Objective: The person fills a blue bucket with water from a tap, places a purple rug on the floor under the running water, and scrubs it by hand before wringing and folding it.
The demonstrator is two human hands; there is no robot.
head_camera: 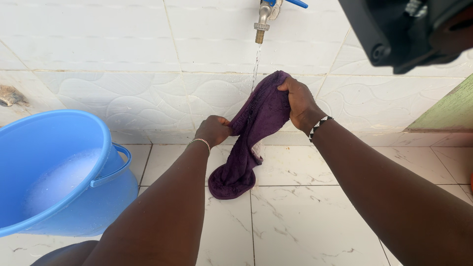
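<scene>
A dark purple cloth (246, 148) hangs between my two hands under a running tap (264, 17). My right hand (300, 103) grips the cloth's upper end, just right of the thin water stream (255, 66). My left hand (214, 130) holds the cloth lower down, at its left edge. The cloth's wet lower end (229, 182) rests on the white tiled floor (305, 216). A thin bracelet circles my left wrist and a beaded black and white band my right wrist.
A blue plastic bucket (106, 148) with soapy water (59, 180) stands at the left, its handle down. White patterned wall tiles (123, 49) rise behind. A dark object (409, 29) fills the top right corner, with a green surface (451, 113) below it.
</scene>
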